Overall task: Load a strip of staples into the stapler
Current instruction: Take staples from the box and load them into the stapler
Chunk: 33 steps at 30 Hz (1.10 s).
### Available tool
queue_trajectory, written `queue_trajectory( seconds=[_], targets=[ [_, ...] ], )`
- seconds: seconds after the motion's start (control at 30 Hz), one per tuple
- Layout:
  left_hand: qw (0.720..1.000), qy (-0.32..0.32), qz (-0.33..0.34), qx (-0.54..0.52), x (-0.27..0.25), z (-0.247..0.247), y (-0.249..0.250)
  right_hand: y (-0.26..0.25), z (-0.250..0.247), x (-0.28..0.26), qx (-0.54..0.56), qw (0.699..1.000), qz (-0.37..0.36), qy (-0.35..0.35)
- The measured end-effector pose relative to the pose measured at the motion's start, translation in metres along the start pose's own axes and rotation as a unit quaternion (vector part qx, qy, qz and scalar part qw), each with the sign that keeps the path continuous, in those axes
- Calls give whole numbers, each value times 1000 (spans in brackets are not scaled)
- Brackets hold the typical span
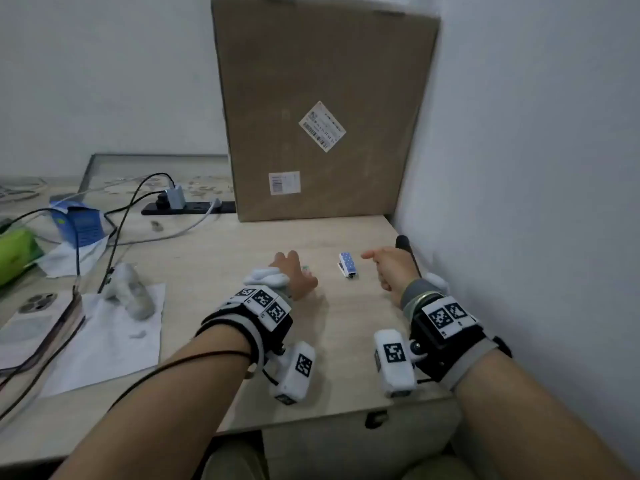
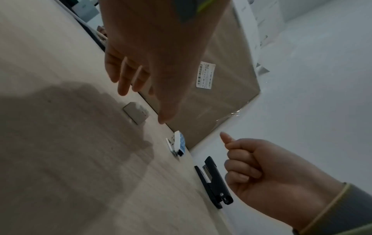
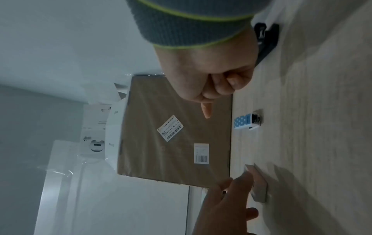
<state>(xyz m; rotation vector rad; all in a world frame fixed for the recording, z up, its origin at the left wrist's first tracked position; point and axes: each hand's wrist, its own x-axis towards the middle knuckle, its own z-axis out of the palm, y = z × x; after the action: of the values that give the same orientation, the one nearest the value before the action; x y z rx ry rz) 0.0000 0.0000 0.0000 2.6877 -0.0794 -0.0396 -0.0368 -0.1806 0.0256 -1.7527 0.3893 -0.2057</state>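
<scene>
A small blue stapler with white dots (image 1: 347,266) (image 2: 178,143) (image 3: 244,121) lies on the wooden desk (image 1: 221,268) between my hands. Against the wall lies a black stapler (image 2: 213,179) (image 3: 266,41), mostly hidden behind my right hand in the head view. A small flat grey staple box (image 2: 135,114) (image 3: 259,186) (image 1: 306,269) sits on the desk under my left hand (image 1: 294,270) (image 2: 141,93), which hovers over it with straight fingers and holds nothing. My right hand (image 1: 381,263) (image 3: 217,85) floats right of the blue stapler, fingers curled into the palm, index finger pointing out, empty.
A tall cardboard box (image 1: 322,109) stands at the back against the white wall (image 1: 536,168). To the left lie cables, a black power strip (image 1: 188,206), a blue box (image 1: 78,223), paper sheets (image 1: 104,337) and a phone (image 1: 34,303). The desk's front edge is near my forearms.
</scene>
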Motion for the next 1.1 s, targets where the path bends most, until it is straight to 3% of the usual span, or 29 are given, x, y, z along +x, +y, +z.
queue_trajectory(
  seconds=[0.27,0.43,0.7,1.1],
  targets=[
    [999,10,-31,-16,15,18,-6,17,27,35,52,998,25,-28],
    [998,-38,-26,-44,33,20,-27,33,45,54,116,992,35,-33],
    [964,-18,18,-265,23,17,-41,38,55,48,138,985,32,-97],
    [938,37,145,-313,15,34,-26,45,57,37,98,980,-35,-170]
  ],
)
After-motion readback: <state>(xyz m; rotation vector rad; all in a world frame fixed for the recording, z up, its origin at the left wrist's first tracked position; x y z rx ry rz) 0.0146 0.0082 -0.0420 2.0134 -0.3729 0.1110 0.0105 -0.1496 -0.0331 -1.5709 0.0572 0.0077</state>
